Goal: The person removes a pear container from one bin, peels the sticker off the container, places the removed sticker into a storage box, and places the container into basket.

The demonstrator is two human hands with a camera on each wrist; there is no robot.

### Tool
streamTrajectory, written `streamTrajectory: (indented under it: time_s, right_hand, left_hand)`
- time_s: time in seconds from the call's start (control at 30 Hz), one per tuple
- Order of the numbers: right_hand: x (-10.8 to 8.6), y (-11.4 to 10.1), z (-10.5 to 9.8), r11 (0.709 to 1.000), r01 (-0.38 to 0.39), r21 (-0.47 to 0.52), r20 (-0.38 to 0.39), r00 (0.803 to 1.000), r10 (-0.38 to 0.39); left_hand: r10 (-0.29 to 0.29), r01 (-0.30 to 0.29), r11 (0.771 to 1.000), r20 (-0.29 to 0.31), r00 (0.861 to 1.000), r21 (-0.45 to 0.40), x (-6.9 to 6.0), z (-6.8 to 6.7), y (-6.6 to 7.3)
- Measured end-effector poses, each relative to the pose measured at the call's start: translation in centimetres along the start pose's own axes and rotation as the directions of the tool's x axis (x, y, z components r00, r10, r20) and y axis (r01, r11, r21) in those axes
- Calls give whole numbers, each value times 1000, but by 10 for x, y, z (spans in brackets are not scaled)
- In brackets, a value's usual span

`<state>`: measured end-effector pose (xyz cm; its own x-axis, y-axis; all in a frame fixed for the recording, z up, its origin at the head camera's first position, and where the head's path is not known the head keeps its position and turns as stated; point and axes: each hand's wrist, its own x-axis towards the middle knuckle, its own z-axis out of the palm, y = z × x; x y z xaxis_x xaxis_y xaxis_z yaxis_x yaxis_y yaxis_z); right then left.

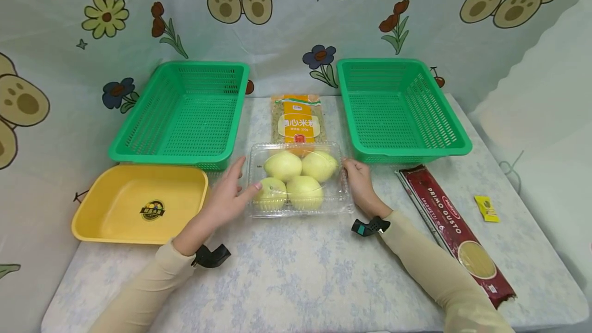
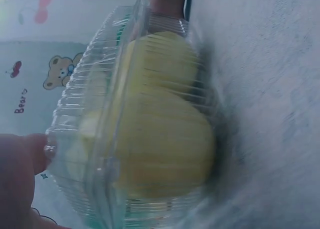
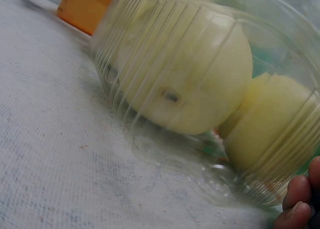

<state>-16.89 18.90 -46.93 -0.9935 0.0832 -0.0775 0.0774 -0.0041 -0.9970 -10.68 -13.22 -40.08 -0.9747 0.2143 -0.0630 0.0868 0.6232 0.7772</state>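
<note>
A clear plastic clamshell box [image 1: 298, 210] holds several pale yellow-green round fruits [image 1: 304, 192]; their exact kind is unclear. It rests on the table in front of me. My left hand [image 1: 226, 194] is at the box's left side, fingers extended, its thumb touching the lid edge; the left wrist view shows that thumb [image 2: 37, 151] against the plastic. At the opposite side, my right hand [image 1: 362, 185] grips the box edge with curled fingers. Its fingertips [image 3: 297, 196] show beside the ribbed plastic wall in the right wrist view. Behind the box lies an orange-labelled food packet [image 1: 298, 119], partly covered by it.
Green baskets stand at back left [image 1: 194, 117] and back right [image 1: 393, 112]. A yellow basin [image 1: 115, 194] sits at left, close to my left forearm. Right of my right arm lie a red spaghetti packet [image 1: 455, 227] and a small yellow sachet [image 1: 486, 208]. A patterned cloth hangs behind.
</note>
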Motion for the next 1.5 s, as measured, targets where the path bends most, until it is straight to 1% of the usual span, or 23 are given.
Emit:
streamTrajectory:
  time_s: [0.13,0.27,0.4,0.47,0.6,0.73,0.8,0.9,1.03,1.1,1.17,1.23,1.3,1.37,1.4,1.47,1.5]
  right_hand:
    - [0,0,-1,1000,-1,-13,-1,1000,1]
    - [0,0,-1,999,-3,-35,-2,1000,3]
    - [-1,0,-1,999,-5,-37,1,1000,5]
    - [-1,0,-1,999,-3,-34,5,1000,3]
    - [-1,-1,0,999,-1,-37,7,1000,2]
    - [0,0,-1,999,-4,-43,6,1000,5]
    - [0,0,-1,999,-5,-36,4,1000,5]
    - [-1,0,0,1000,-5,-19,-4,1000,4]
    - [-1,0,1,1000,0,-18,-21,1000,0]
    - [-2,0,1,1000,0,-22,-36,999,-1]
    - [-1,-1,1,1000,-1,-25,-46,999,0]
    - [-1,-1,1,1000,-2,-26,-49,999,1]
    - [-1,-1,1,1000,-2,-25,-44,999,1]
    - [0,-1,1,1000,-3,-25,-36,999,2]
    - [0,-1,1,1000,-1,-26,-31,1000,0]
    - [0,-1,1,1000,3,-28,-27,1000,-3]
    - [0,-1,1,1000,4,-28,-28,1000,-5]
  left_hand:
    - [-46,46,992,8,999,-115,1,10,-9]
    - [-102,104,980,24,995,-168,-1,17,-13]
    - [-142,146,960,32,989,-241,-1,23,-15]
    - [-158,158,946,24,987,-282,-2,27,-16]
    - [-151,135,919,-14,988,-371,-1,34,-20]
    - [-114,79,884,-48,992,-460,2,40,-24]
    - [-101,60,871,-57,993,-487,2,42,-26]
    - [-85,38,860,-69,994,-509,2,43,-26]
    - [-79,38,848,-55,995,-528,1,43,-24]
    - [-72,42,840,-34,997,-542,0,42,-21]
    - [-77,62,829,-3,997,-556,0,41,-19]
    - [-77,76,806,23,997,-587,0,40,-17]
    - [-77,87,774,43,996,-627,1,40,-17]
    - [-71,93,736,60,996,-671,1,40,-18]
    - [-66,92,720,64,996,-688,1,40,-19]
    - [-61,98,694,76,995,-713,1,41,-20]
    - [-62,102,689,82,995,-718,1,41,-21]
